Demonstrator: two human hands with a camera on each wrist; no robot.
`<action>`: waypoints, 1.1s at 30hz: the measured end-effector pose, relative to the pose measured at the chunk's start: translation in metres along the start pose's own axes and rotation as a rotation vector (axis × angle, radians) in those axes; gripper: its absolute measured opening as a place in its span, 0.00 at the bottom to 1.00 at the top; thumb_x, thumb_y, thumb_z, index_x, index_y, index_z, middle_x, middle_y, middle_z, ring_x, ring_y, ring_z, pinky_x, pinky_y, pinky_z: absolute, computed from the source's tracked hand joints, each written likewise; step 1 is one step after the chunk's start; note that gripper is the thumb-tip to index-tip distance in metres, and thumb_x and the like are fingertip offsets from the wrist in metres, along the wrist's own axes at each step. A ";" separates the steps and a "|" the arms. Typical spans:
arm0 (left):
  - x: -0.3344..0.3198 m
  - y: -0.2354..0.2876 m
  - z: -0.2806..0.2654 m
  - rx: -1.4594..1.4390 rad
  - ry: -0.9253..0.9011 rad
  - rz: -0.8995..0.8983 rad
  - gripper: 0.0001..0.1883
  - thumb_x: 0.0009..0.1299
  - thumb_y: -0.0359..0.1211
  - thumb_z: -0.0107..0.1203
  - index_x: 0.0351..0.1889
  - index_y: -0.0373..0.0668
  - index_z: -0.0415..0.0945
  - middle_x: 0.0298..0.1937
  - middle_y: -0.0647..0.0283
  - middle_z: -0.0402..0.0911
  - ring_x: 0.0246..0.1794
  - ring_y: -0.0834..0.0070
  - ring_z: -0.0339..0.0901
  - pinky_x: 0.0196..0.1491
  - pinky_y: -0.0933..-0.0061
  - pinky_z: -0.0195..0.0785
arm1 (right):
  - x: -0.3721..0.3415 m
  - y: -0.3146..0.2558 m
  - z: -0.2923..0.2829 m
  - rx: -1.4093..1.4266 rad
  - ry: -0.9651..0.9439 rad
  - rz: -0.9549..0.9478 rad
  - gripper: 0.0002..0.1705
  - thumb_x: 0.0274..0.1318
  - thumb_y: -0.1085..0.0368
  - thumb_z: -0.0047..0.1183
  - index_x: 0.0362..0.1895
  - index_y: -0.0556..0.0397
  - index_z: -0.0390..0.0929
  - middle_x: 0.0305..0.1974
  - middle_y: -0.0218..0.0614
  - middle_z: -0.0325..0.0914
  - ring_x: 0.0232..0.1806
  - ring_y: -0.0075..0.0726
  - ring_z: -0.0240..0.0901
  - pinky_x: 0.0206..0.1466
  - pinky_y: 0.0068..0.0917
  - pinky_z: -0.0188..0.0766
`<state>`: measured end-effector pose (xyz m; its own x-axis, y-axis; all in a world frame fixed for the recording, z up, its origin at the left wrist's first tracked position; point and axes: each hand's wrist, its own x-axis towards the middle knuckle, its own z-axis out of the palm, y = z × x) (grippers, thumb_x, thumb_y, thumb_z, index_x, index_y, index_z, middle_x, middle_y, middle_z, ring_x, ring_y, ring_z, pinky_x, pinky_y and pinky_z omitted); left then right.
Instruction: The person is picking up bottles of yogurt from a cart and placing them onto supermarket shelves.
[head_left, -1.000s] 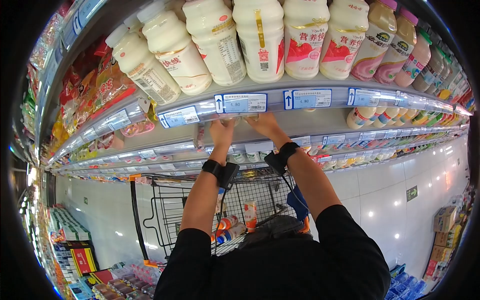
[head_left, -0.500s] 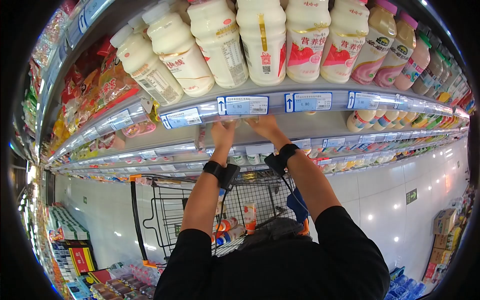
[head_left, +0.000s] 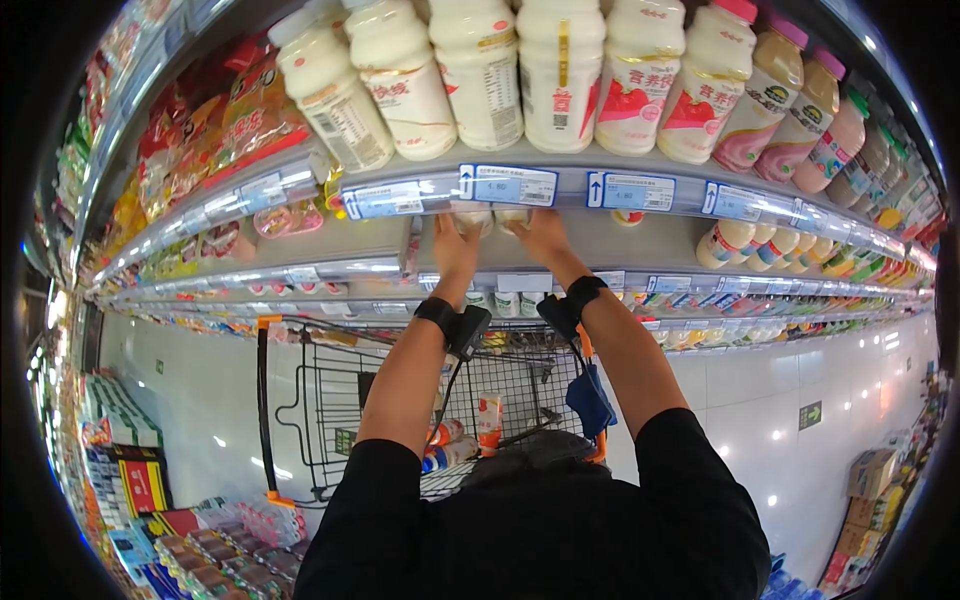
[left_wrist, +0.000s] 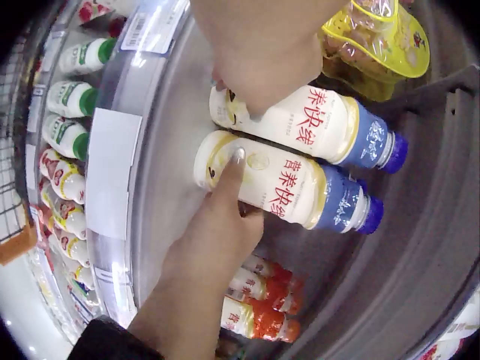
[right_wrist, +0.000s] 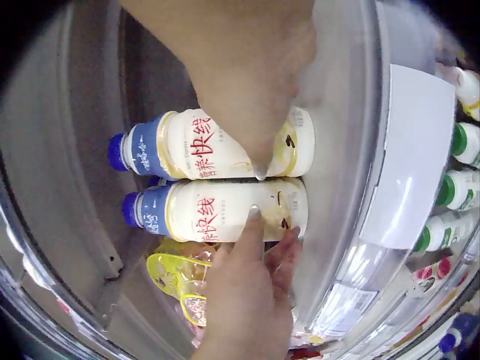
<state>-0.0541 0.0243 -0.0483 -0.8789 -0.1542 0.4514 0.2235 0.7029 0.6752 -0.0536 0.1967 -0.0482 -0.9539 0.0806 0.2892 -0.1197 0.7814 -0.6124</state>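
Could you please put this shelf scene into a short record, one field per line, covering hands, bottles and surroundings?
left hand: grips the left bottle, thumb on its front
right hand: grips the right bottle, thumb on its front
pose of gripped bottles: upright, side by side
left of them: yellow package
right of them: orange-topped bottles
upper shelf: row of large white bottles
below the person's arms: shopping cart with bottles inside

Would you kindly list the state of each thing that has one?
Left blue-capped bottle: capped, upright
Right blue-capped bottle: capped, upright
Left hand: gripping left blue-capped bottle
Right hand: gripping right blue-capped bottle
Green-capped bottles: capped, upright
Strawberry-labelled bottles: upright
Shopping cart: partly filled
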 end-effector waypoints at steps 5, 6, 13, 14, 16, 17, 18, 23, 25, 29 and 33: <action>-0.055 0.027 -0.046 -0.309 0.091 -0.001 0.24 0.58 0.27 0.53 0.54 0.37 0.61 0.48 0.54 0.66 0.25 0.70 0.66 0.31 0.72 0.64 | -0.052 -0.026 -0.020 0.150 0.459 -0.278 0.22 0.44 0.65 0.55 0.45 0.58 0.68 0.40 0.50 0.70 0.46 0.56 0.66 0.49 0.41 0.64; -0.074 0.021 -0.051 -0.346 0.101 0.018 0.23 0.58 0.26 0.52 0.53 0.37 0.62 0.46 0.54 0.66 0.23 0.72 0.64 0.29 0.73 0.63 | -0.067 -0.038 -0.028 0.215 0.445 -0.350 0.19 0.43 0.68 0.54 0.43 0.57 0.69 0.39 0.49 0.70 0.45 0.55 0.65 0.49 0.41 0.64; -0.256 -0.063 -0.069 -0.200 -0.162 -0.430 0.14 0.59 0.27 0.50 0.44 0.40 0.67 0.35 0.57 0.73 0.28 0.62 0.71 0.33 0.64 0.64 | -0.198 -0.049 0.080 0.380 -0.237 -0.386 0.15 0.41 0.74 0.51 0.39 0.55 0.71 0.37 0.44 0.70 0.41 0.50 0.67 0.46 0.41 0.64; -0.280 -0.086 -0.071 -0.150 -0.149 -0.458 0.12 0.59 0.27 0.50 0.42 0.40 0.68 0.34 0.56 0.74 0.27 0.63 0.72 0.32 0.65 0.65 | -0.215 -0.056 0.089 0.422 -0.448 -0.289 0.15 0.42 0.72 0.51 0.39 0.55 0.71 0.37 0.44 0.71 0.40 0.50 0.67 0.45 0.40 0.64; -0.327 -0.130 -0.084 -0.048 -0.141 -0.512 0.08 0.59 0.27 0.50 0.37 0.39 0.71 0.31 0.56 0.76 0.25 0.63 0.74 0.30 0.68 0.67 | -0.244 -0.058 0.111 0.383 -0.809 -0.213 0.15 0.44 0.68 0.52 0.40 0.55 0.70 0.37 0.44 0.72 0.39 0.48 0.70 0.42 0.39 0.66; -0.345 -0.153 -0.092 0.015 -0.133 -0.551 0.08 0.59 0.28 0.50 0.36 0.39 0.71 0.30 0.56 0.77 0.26 0.63 0.75 0.31 0.68 0.68 | -0.258 -0.051 0.130 0.307 -0.953 -0.244 0.16 0.44 0.66 0.53 0.40 0.56 0.70 0.37 0.44 0.72 0.38 0.46 0.71 0.40 0.38 0.67; -0.360 -0.176 -0.102 0.077 -0.128 -0.585 0.07 0.59 0.29 0.50 0.35 0.39 0.72 0.29 0.55 0.77 0.27 0.62 0.76 0.31 0.67 0.68 | -0.269 -0.046 0.146 0.227 -1.091 -0.273 0.17 0.45 0.65 0.54 0.41 0.56 0.69 0.37 0.44 0.73 0.38 0.45 0.73 0.39 0.37 0.69; -0.365 -0.227 -0.156 0.165 -0.232 -1.182 0.14 0.57 0.34 0.52 0.40 0.39 0.72 0.32 0.54 0.78 0.37 0.58 0.76 0.41 0.61 0.68 | -0.312 -0.048 0.197 0.119 -1.373 -0.198 0.24 0.45 0.61 0.53 0.47 0.57 0.66 0.38 0.48 0.73 0.40 0.51 0.72 0.40 0.40 0.68; -0.337 -0.219 -0.183 0.080 -0.379 -1.362 0.14 0.58 0.34 0.52 0.40 0.38 0.72 0.32 0.54 0.78 0.37 0.59 0.77 0.41 0.62 0.68 | -0.323 -0.059 0.212 0.046 -1.379 -0.194 0.26 0.45 0.60 0.53 0.49 0.56 0.65 0.38 0.48 0.74 0.40 0.52 0.71 0.41 0.41 0.68; -0.381 -0.279 -0.167 0.063 -0.791 -0.966 0.15 0.60 0.34 0.49 0.44 0.40 0.73 0.38 0.52 0.78 0.43 0.61 0.75 0.41 0.64 0.68 | -0.333 -0.090 0.241 -0.036 -1.313 -0.157 0.30 0.44 0.58 0.55 0.52 0.54 0.62 0.37 0.47 0.73 0.41 0.53 0.72 0.40 0.43 0.70; -0.420 -0.312 -0.142 0.148 -0.883 -0.590 0.16 0.59 0.31 0.47 0.45 0.40 0.73 0.39 0.51 0.77 0.44 0.58 0.74 0.45 0.62 0.65 | -0.343 -0.107 0.279 -0.039 -1.215 -0.220 0.31 0.42 0.58 0.55 0.52 0.50 0.63 0.36 0.44 0.73 0.42 0.50 0.73 0.38 0.43 0.72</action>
<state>0.3048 -0.2291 -0.3654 -0.8384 0.0182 -0.5448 -0.3371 0.7681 0.5445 0.2099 -0.0872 -0.2870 -0.5538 -0.6655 -0.5004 -0.3215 0.7253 -0.6088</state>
